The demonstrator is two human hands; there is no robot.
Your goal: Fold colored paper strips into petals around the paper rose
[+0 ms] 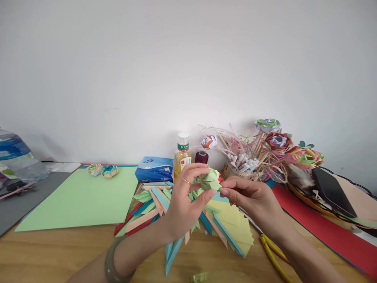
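Observation:
A small green paper flower (211, 180) is held up over the middle of the table. My left hand (188, 196) grips it from the left, fingers at its top and thumb below. My right hand (250, 196) pinches the flower's lower right edge between thumb and forefinger. Beneath and behind both hands lies a pile of folded paper strips (147, 212) in green, blue, red and peach. Yellow paper sheets (232, 220) are fanned out under my hands.
Light green sheets (85, 200) lie at the left with two small paper flowers (109, 171). A blue tissue pack (154, 169), a bottle (183, 153) and a basket of paper flowers (243, 169) stand behind. Yellow-handled scissors (272, 255) lie front right, near red paper (318, 232).

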